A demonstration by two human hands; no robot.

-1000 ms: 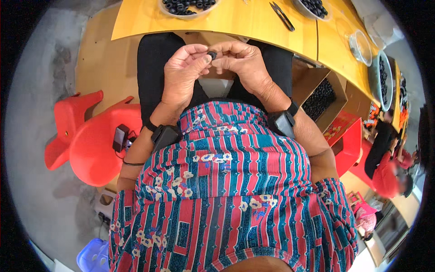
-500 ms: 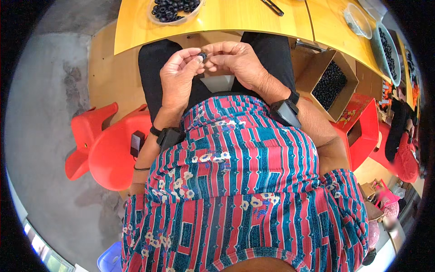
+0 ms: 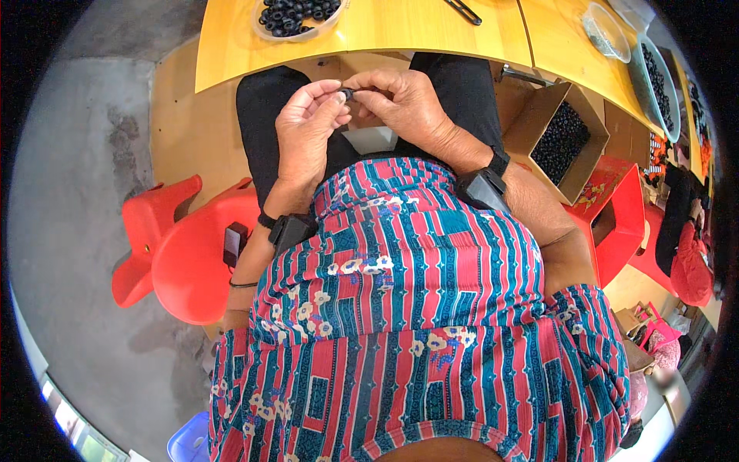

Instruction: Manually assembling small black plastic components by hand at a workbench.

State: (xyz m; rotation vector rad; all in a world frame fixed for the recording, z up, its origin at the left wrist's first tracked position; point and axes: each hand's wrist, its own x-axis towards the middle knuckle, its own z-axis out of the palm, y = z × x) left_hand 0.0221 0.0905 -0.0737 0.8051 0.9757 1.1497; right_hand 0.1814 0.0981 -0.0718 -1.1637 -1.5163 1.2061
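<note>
Above my lap, just short of the table edge, a small black ring-shaped part [image 3: 347, 94] sits between my two hands. My left hand [image 3: 309, 119] pinches it between thumb and fingertips. From the other side my right hand [image 3: 402, 104] closes thumb and forefinger on the same part. Fingers hide most of it, so its exact shape is unclear. Beyond the hands, a clear round tub [image 3: 299, 35] full of similar black ring-shaped parts stands on the yellow table [image 3: 408, 35].
A slim black tool [image 3: 463, 11] lies on the table. To the right are a clear tub [image 3: 606, 32], a light blue basin [image 3: 643, 81] of black parts and a cardboard box [image 3: 531, 115] holding many more. Red chairs [image 3: 196, 258] stand at the left. Another person [image 3: 690, 269] sits far right.
My right thumb and forefinger have closed in on the small black part, touching it now. The left hand has barely moved.
</note>
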